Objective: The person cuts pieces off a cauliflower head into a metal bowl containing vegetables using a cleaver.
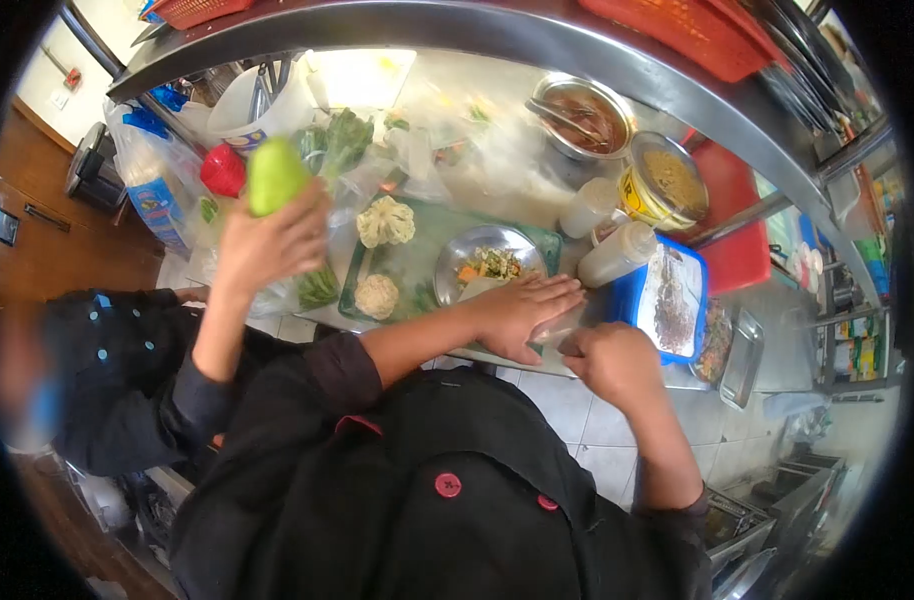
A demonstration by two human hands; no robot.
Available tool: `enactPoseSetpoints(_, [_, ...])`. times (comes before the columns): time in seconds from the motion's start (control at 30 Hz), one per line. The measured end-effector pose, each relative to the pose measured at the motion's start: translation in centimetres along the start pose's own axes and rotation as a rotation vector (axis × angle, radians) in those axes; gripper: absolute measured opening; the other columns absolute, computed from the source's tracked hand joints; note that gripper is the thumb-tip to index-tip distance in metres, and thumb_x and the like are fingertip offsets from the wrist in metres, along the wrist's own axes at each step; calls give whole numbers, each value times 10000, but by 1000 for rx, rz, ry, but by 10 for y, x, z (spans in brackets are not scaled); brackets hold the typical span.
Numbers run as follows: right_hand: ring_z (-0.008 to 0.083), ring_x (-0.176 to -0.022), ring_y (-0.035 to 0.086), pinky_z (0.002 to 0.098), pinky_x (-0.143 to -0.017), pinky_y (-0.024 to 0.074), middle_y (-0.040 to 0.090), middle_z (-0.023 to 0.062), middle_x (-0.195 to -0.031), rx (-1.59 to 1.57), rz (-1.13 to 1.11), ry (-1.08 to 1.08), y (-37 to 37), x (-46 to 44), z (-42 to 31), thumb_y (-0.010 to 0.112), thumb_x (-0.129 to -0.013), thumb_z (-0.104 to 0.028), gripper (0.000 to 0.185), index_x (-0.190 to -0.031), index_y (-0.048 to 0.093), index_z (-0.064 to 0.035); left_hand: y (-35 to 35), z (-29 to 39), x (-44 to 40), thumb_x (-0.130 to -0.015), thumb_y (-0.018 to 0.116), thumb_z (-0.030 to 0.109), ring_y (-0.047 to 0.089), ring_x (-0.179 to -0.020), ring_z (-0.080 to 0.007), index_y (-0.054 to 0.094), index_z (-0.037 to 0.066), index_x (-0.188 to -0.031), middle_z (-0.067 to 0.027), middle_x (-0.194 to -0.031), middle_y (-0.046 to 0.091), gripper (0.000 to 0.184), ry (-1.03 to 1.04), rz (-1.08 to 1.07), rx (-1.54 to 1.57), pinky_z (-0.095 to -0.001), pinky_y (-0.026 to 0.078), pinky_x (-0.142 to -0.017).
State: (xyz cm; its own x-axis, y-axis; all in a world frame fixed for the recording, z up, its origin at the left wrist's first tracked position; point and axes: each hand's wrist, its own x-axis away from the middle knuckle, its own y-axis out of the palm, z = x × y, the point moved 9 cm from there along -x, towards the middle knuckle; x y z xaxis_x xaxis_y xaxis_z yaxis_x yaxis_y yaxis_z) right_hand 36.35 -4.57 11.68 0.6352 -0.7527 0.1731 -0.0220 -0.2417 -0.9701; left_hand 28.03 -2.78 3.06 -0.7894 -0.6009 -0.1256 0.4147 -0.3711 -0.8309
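My left hand (525, 312) lies with its fingers stretched out at the near right part of the green cutting board (422, 235), just below a metal bowl (455, 262) of chopped vegetables. Something pale and blurred shows beside its fingers. Right of it, my right hand (615, 362) is closed, near the board's corner; what it grips is hidden. Two cauliflower pieces, one upper (385, 222) and one lower (376, 297), rest on the board's left part. At the left, a co-worker's hand (272, 240) holds up a light green vegetable (276, 177).
A blue-rimmed container (674, 300), squeeze bottles (618, 253), a tub of yellowish food (667, 180) and a pot of red sauce (584, 118) stand at the right. Leafy greens (345, 140) and a red pepper (222, 171) lie back left. A metal shelf edge (457, 38) crosses overhead.
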Motion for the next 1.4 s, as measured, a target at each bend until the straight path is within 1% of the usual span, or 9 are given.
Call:
enactPoseSetpoints(0.13, [313,-765,670,451,-662,516,696,92,-771,-75,0,135,-28,29,20,747,-783,-295,144,-821,734,-157,3,-19,13,-739,753,505,178,-1511,-339,250,3,-1536,-196,-1616,221,1068,-54,-7,-6,-519,149,-1214])
enactPoseSetpoints(0.3, [343,-739,660,446,-639,506,683,127,-777,-105,25,249,-31,63,47,775,-759,-297,197,-861,729,-135,2,-70,67,-777,720,476,230,-1484,-379,412,-1,-1460,-219,-1576,295,887,-436,67,-136,-546,153,-1204])
enactPoseSetpoints(0.47, [352,-688,640,399,-622,492,662,183,-778,-563,254,409,9,81,72,758,-818,-256,226,-897,698,-53,-18,-51,110,-779,727,355,338,-1417,-401,492,25,-1399,-210,-1525,374,741,-483,308,-145,-550,226,-1177])
enactPoseSetpoints(0.5, [258,-625,604,351,-618,481,644,155,-726,-649,228,459,25,79,75,744,-853,-231,223,-913,684,-25,-21,-48,118,-775,732,298,371,-1394,-401,509,41,-1384,-205,-1501,407,698,-505,355,-112,-549,257,-1163])
enactPoseSetpoints(0.63, [116,-652,534,296,-619,462,614,65,-711,-1017,296,529,81,79,82,727,-894,-206,241,-909,649,23,-17,-50,139,-754,747,210,430,-1345,-387,543,64,-1342,-194,-1419,489,639,-554,462,-193,-521,326,-1121])
enactPoseSetpoints(0.8, [109,-652,526,290,-617,459,601,56,-705,-1051,284,462,84,73,82,714,-901,-190,225,-900,644,24,-29,-51,152,-749,742,160,521,-1242,-356,585,69,-1268,-162,-1312,576,550,-675,538,-249,-479,403,-1043])
enactPoseSetpoints(1.13, [91,-635,496,280,-587,433,573,37,-681,-1132,287,430,91,74,84,714,-896,-176,214,-858,635,19,-39,-68,114,-788,688,188,574,-1129,-367,616,44,-1206,-188,-1227,610,447,-636,485,-325,-468,456,-965])
enactPoseSetpoints(1.3, [91,-625,495,282,-578,432,560,36,-658,-1102,344,431,92,78,78,711,-895,-178,212,-857,637,16,-95,-119,87,-798,691,200,616,-1032,-377,622,47,-1169,-197,-1113,639,408,-784,664,-455,-476,496,-893])
enactPoseSetpoints(1.4, [90,-627,498,282,-577,435,569,31,-663,-1107,346,436,93,79,71,716,-895,-196,222,-859,644,10,-106,-167,79,-761,724,246,627,-1006,-374,623,50,-1128,-192,-1085,642,428,-952,594,-441,-475,508,-862])
